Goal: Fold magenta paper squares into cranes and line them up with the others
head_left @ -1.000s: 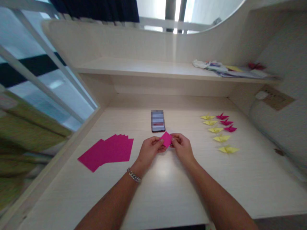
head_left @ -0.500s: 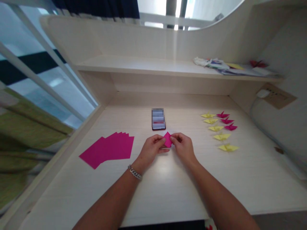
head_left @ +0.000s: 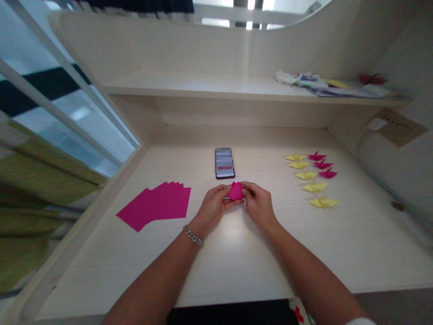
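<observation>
Both hands pinch a small folded piece of pink paper (head_left: 235, 191) just above the middle of the pale wooden desk (head_left: 237, 253). My left hand (head_left: 213, 207), with a metal bracelet at the wrist, grips its left side with closed fingers. My right hand (head_left: 259, 204) holds its right side, thumb and fingers pressed on the fold. A phone (head_left: 224, 162) lies flat just beyond the paper.
A fanned stack of pink paper sheets (head_left: 155, 208) lies at the left. Several folded yellow cranes (head_left: 310, 180) and three pink cranes (head_left: 322, 164) stand in rows at the right. A shelf (head_left: 216, 88) above carries papers (head_left: 324, 83). Railings lie to the left.
The pink paper has been folded smaller and more bunched between my fingers. Both hands have closed in on it, and the camera has tilted slightly downward.
</observation>
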Available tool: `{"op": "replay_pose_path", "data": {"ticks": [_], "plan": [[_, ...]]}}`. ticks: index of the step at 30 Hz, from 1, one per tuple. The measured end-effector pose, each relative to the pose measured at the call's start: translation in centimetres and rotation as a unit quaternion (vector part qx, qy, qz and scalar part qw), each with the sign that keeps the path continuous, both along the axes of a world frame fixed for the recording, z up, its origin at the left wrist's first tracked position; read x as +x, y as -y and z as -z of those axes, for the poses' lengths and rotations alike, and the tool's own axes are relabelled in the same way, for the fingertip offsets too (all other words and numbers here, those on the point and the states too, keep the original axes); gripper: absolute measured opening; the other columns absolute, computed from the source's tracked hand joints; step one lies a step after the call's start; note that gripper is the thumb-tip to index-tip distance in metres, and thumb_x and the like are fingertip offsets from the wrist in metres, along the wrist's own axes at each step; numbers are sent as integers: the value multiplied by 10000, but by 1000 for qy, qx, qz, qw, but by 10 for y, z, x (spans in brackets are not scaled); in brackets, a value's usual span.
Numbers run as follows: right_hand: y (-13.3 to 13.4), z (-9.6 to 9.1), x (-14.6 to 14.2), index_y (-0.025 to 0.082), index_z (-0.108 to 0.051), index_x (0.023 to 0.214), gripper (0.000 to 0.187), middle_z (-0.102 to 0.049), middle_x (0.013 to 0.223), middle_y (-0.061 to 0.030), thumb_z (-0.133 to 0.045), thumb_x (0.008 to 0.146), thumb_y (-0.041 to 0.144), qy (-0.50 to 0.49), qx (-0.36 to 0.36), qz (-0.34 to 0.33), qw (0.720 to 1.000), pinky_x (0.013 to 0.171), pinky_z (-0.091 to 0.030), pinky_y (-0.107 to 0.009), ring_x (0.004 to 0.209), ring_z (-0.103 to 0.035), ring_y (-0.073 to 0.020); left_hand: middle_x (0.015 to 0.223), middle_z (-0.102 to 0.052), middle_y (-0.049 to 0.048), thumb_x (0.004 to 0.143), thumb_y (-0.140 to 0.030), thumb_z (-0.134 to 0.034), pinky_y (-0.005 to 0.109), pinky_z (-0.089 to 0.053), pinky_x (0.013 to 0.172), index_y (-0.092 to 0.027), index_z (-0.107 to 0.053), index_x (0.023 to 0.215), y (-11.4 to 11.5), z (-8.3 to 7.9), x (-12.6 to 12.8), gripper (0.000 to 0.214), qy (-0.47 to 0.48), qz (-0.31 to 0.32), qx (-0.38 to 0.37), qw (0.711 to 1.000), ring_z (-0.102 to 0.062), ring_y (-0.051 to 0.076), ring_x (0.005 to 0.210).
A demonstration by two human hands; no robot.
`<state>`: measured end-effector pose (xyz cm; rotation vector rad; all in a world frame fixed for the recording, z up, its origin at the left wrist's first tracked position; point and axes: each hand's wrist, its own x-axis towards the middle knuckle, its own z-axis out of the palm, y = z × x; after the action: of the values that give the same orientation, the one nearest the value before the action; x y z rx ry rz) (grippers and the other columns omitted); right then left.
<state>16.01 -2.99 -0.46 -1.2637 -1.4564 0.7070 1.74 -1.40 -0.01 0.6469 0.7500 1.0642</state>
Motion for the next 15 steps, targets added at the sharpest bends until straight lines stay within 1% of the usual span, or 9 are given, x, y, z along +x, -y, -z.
{"op": "replay_pose_path", "data": {"ticks": [3, 8, 11, 15], "plan": [[1, -1, -1, 215, -694, 974, 259, -716, 934, -28, -514, 798, 151, -25, 1, 2, 1000, 812, -495, -310, 858, -652, -184, 853, -673, 105, 755, -232, -684, 395, -574, 758, -96, -622, 804, -1, 0, 0, 157, 0, -10, 0, 1000, -664, 208, 785], [1, 2, -2, 202, -697, 847, 170, -713, 820, -24, -543, 778, 183, -53, -15, 14, 998, 752, -509, -304, 769, -652, -183, 862, -677, 107, 748, -220, -683, 410, -567, 777, -96, -627, 791, 0, 0, -1, 143, -5, -20, 3, 1000, -664, 208, 781], [0, 2, -1, 190, -691, 835, 143, -704, 814, -34, -564, 773, 212, -60, -34, 6, 998, 719, -511, -300, 753, -643, -184, 861, -677, 101, 746, -216, -680, 412, -561, 790, -99, -628, 789, 0, 0, -1, 136, -11, -26, 2, 1000, -664, 205, 789], [-2, 1, 0, 174, -675, 850, 150, -693, 818, -46, -603, 766, 275, -93, -60, -22, 994, 694, -507, -296, 744, -632, -181, 824, -675, 85, 715, -203, -699, 413, -548, 812, -98, -634, 763, 0, -2, -2, 133, -19, -27, 7, 999, -661, 195, 778]]}}
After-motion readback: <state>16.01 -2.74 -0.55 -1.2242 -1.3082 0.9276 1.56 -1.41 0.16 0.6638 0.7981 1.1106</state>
